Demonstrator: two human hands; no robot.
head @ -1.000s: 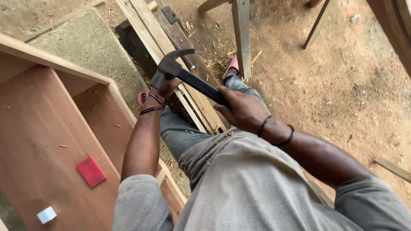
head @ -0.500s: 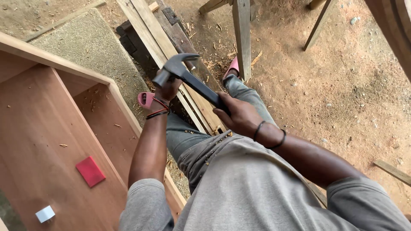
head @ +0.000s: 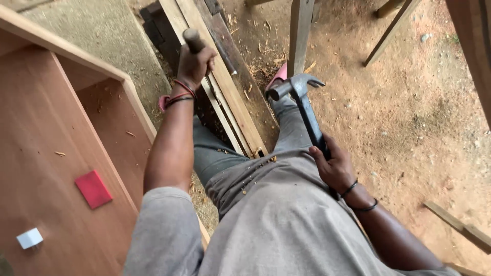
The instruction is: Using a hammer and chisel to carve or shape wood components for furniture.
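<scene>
Steel claw hammer [head: 299, 97] gripped in right hand [head: 332, 166], left hand [head: 193, 64] clenched around wooden handle [head: 193, 40] above planks' [head: 225, 87] edge.

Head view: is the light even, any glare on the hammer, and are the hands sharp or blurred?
Head view: soft, even daylight with no hard shadows on the dirt ground; only a faint sheen on the hammer head, no glare; left hand and the round wooden handle it grips look slightly soft, while the right hand is sharper; straight planks lean from the wide lens.
</scene>
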